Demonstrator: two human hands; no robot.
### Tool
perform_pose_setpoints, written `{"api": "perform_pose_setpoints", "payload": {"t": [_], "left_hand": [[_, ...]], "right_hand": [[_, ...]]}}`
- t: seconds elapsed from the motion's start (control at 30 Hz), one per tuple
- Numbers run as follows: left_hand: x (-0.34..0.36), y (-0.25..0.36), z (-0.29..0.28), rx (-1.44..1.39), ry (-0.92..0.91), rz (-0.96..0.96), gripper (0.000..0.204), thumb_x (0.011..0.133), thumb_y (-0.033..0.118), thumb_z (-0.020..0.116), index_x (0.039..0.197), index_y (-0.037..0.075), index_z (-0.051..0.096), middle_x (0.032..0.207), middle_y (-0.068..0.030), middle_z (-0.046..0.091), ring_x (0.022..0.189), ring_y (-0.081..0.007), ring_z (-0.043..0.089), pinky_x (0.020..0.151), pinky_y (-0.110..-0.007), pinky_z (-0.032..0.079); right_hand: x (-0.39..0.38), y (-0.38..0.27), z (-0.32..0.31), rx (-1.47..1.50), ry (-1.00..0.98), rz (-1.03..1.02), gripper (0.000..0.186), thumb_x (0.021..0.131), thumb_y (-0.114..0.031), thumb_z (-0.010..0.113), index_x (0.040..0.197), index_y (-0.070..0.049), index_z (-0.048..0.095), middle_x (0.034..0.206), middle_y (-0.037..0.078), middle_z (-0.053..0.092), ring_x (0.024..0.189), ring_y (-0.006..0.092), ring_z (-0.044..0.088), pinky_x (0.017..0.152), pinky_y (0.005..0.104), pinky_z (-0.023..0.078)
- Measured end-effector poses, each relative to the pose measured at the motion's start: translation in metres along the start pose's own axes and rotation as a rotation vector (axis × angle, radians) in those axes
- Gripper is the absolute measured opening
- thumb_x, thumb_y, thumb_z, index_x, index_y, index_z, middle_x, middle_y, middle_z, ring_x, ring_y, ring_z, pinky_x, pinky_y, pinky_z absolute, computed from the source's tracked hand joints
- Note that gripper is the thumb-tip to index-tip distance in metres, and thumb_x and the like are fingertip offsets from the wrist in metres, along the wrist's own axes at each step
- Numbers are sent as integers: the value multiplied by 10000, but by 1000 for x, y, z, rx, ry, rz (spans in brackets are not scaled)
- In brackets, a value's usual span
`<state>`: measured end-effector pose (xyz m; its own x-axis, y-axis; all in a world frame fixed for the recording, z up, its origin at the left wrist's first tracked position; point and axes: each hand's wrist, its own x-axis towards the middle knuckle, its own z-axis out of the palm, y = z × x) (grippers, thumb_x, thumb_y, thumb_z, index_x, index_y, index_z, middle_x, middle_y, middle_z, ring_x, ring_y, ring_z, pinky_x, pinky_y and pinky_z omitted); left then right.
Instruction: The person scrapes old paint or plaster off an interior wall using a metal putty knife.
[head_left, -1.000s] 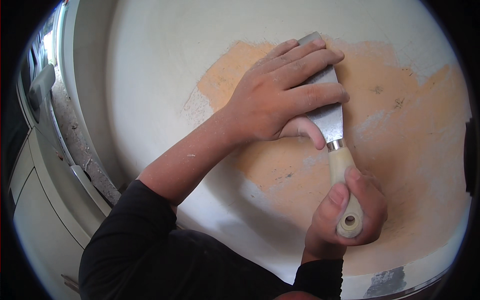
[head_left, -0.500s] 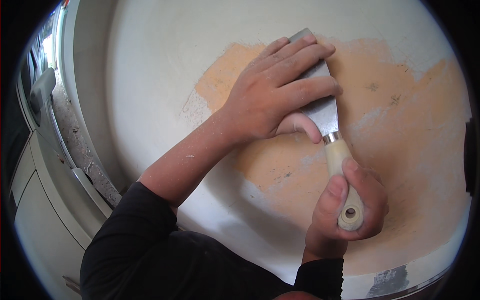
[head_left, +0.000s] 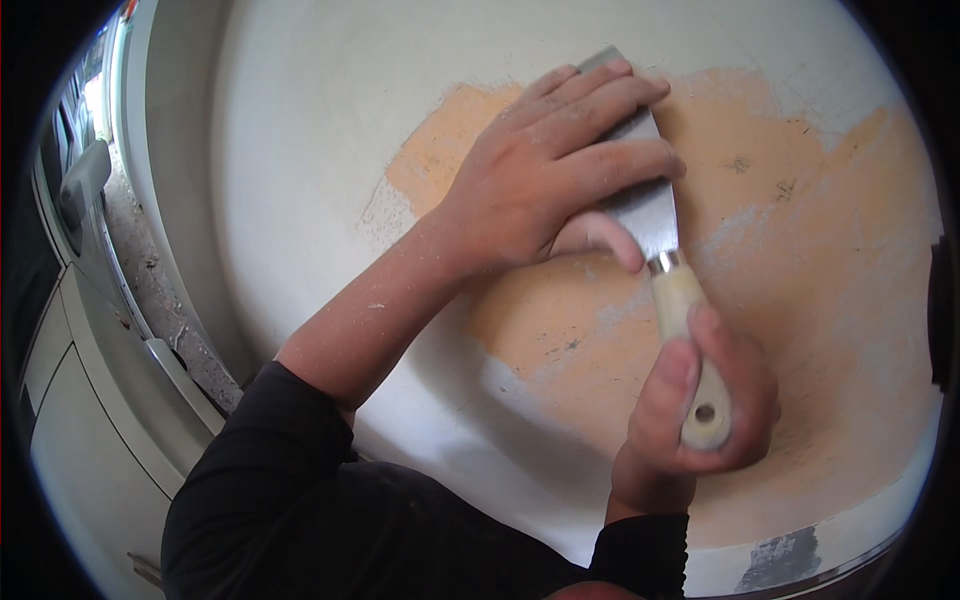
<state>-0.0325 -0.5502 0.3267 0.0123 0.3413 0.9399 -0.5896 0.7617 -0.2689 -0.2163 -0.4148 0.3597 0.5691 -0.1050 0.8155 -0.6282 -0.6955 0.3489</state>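
Observation:
My left hand (head_left: pixel 570 160) lies over the grey metal blade (head_left: pixel 650 210) of a scraper, fingers stretched out and spread, thumb bent beside the blade's lower part. The scraper's cream handle (head_left: pixel 678 290) is in my right hand (head_left: pixel 700 400), with fingers and thumb closed round it. The blade rests on a white panel (head_left: pixel 310 150) covered across its middle and right by a scuffed peach-coloured layer (head_left: pixel 800 280) with pale grey streaks and small dark marks. The blade's working edge is mostly hidden by my fingers.
At the left is a light beige car body (head_left: pixel 90 440) with a grey mirror or handle (head_left: pixel 85 185) and a gritty strip of ground (head_left: pixel 145 270) beside the panel's edge. A bare grey patch (head_left: pixel 780 560) shows on the panel's lower border, and my dark-sleeved arm crosses the lower left.
Both hands and the scraper have moved steadily up and slightly left across the panel. My grip on the handle is the same.

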Motion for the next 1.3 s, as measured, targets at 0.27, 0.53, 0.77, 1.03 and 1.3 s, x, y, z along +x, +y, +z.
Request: {"api": "perform_pose_setpoints", "payload": {"t": [0.27,0.53,0.77,1.03,1.3], "left_hand": [[-5,9,4,-118,-16,13,775,821,766,412,1108,88,653,1275,-261,579,1172,-482,562,977,-522,464],[-4,4,4,-126,-7,32,769,830,756,414,1097,75,652,1284,-263,575,1182,-483,556,984,-528,458],[-1,8,3,-105,-9,4,770,819,759,425,1107,82,654,1293,-255,575,1215,-483,541,1017,-542,430],[0,4,5,-40,-3,7,759,833,750,423,1100,78,651,1293,-259,572,1211,-482,540,996,-522,448],[4,16,13,-88,-28,23,757,819,748,442,1108,81,652,1281,-258,575,1203,-475,545,983,-522,454]], "right_hand": [[1,14,13,183,209,-255,246,865,-162,728,1017,-6,615,619,43,526,412,172,450,379,297,364],[2,13,10,154,136,-246,243,872,-173,724,1034,-29,612,660,59,563,430,182,476,398,305,385],[-1,19,12,114,177,-221,224,876,-158,703,1031,-28,608,657,58,576,451,199,511,411,313,407],[1,19,12,178,178,-215,205,879,-150,697,1029,-36,615,666,65,596,456,205,520,423,316,425],[-5,24,5,138,244,-235,185,890,-123,655,1020,-2,603,623,76,564,419,199,496,388,311,392]]}}
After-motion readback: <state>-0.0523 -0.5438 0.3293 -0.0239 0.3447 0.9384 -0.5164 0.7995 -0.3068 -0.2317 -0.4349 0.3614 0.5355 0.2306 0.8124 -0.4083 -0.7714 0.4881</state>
